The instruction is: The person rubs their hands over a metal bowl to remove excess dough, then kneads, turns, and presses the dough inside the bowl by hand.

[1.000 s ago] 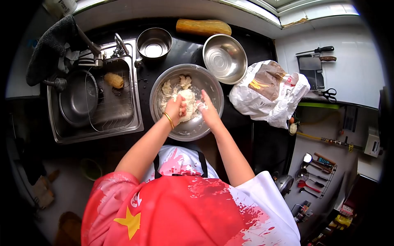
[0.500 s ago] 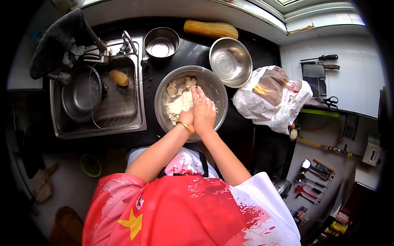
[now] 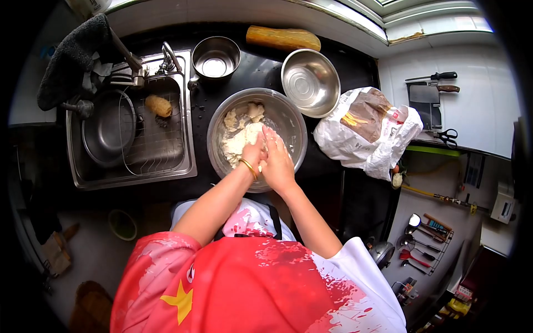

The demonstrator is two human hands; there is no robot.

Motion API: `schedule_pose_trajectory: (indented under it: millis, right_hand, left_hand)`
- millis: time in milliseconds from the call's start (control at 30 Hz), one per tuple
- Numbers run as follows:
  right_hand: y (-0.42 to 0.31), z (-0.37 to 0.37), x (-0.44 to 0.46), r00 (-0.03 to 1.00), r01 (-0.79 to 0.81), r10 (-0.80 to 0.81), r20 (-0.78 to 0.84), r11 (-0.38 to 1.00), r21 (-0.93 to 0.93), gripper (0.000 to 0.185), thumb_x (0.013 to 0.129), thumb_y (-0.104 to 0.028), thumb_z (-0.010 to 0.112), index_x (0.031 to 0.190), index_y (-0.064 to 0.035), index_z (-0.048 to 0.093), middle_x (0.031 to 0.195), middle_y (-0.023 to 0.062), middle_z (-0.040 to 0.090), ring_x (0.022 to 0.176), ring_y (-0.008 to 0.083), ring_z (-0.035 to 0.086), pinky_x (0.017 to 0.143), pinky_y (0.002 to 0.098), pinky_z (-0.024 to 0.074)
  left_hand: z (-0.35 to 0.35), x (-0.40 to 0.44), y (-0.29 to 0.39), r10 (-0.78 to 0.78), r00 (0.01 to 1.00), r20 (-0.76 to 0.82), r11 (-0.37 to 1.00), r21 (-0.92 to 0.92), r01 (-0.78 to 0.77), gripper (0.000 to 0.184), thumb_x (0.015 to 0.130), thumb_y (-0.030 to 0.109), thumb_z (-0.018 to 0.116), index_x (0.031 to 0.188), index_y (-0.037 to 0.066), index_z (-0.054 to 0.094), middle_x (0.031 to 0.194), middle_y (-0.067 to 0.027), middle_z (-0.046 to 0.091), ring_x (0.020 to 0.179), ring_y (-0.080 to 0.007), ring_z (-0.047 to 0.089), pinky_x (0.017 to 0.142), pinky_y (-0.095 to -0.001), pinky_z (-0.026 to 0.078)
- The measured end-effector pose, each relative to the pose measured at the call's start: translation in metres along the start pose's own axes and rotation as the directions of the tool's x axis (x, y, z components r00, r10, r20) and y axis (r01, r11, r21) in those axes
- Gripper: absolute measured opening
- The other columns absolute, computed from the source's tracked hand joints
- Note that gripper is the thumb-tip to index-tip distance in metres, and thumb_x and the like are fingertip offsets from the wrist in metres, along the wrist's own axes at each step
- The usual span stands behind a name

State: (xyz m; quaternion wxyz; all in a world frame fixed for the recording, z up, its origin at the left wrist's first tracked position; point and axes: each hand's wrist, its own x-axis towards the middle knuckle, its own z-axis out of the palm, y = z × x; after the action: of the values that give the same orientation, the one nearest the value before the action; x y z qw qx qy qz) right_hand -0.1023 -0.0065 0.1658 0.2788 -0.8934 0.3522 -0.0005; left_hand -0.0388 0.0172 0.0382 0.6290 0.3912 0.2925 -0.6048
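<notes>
A large steel bowl (image 3: 215,119) stands on the black counter with pale, rough dough (image 3: 240,141) in its left half. Smaller crumbly lumps lie near its back wall. My left hand (image 3: 255,152), with a gold bangle at the wrist, is over the dough's right side, fingers partly curled. Against it is my right hand (image 3: 277,161), palm turned inward, its fingers stretched and dusted with white. The two hands meet over the front of the bowl. Whether anything lies between the palms is hidden.
On the left is a sink (image 3: 191,158) with a basin, wire rack and brown root. Behind the bowl stand a small pot (image 3: 216,57), a steel basin (image 3: 311,83) and a long squash (image 3: 283,38). A white flour bag (image 3: 361,141) sits right. Knives (image 3: 425,100) hang on the wall.
My hands were apart over the bowl, then came together. Since half a second ago my left hand has moved slightly up beside the right, and its fingers show more. The view has shifted slightly.
</notes>
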Motion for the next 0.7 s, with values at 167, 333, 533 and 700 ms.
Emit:
schedule_pose_trajectory:
  millis: [167, 333, 533, 700]
  right_hand:
    - [0.017, -0.01, 0.006, 0.932, -0.33, 0.308, 0.194, 0.49, 0.807, 0.076, 0.082, -0.004, 0.064, 0.148, -0.0091, 0.028, 0.148, 0.0127, 0.034, 0.128, 0.0243, 0.043, 0.105, 0.0391, 0.0372]
    - [0.065, -0.009, 0.021, 0.889, -0.292, 0.289, 0.356, -0.241, 0.926, 0.059, 0.098, -0.036, 0.045, 0.148, -0.0109, 0.026, 0.147, 0.0094, 0.035, 0.131, 0.0302, 0.041, 0.105, 0.0452, 0.034]
    - [0.071, 0.002, 0.035, 0.888, -0.197, 0.271, 0.371, -0.504, 0.841, 0.056, 0.098, -0.048, 0.042, 0.14, -0.0118, 0.038, 0.14, 0.0112, 0.043, 0.131, 0.0326, 0.04, 0.106, 0.0458, 0.0332]
    - [0.055, 0.019, 0.046, 0.835, -0.399, 0.434, 0.339, 0.054, 0.915, 0.064, 0.098, -0.052, 0.038, 0.143, -0.0058, 0.037, 0.14, 0.0136, 0.047, 0.129, 0.0266, 0.043, 0.105, 0.0397, 0.0332]
  left_hand:
    - [-0.01, -0.024, 0.044, -0.002, 0.998, 0.061, 0.992, 0.123, -0.005, 0.045, 0.092, 0.06, 0.048, 0.089, 0.014, 0.047, 0.057, 0.0049, 0.033, 0.039, -0.0058, 0.024, 0.038, -0.0227, 0.017]
    - [-0.002, -0.047, 0.035, -0.04, 0.997, 0.07, 0.908, 0.42, 0.006, 0.07, 0.087, 0.076, 0.034, 0.081, 0.009, 0.054, 0.058, -0.0006, 0.039, 0.038, -0.0094, 0.029, 0.038, -0.0279, 0.022]
    - [-0.005, -0.054, 0.033, 0.123, 0.939, 0.321, 0.321, 0.882, -0.344, 0.077, 0.095, 0.062, 0.025, 0.077, 0.0, 0.067, 0.071, -0.0211, 0.065, 0.081, -0.0365, 0.061, 0.085, -0.0386, 0.043]
    - [-0.006, -0.044, 0.012, 0.027, 0.883, 0.469, 0.597, 0.701, -0.391, 0.047, 0.1, 0.041, 0.041, 0.079, 0.004, 0.06, 0.052, -0.0027, 0.049, 0.042, -0.013, 0.044, 0.042, -0.0282, 0.036]
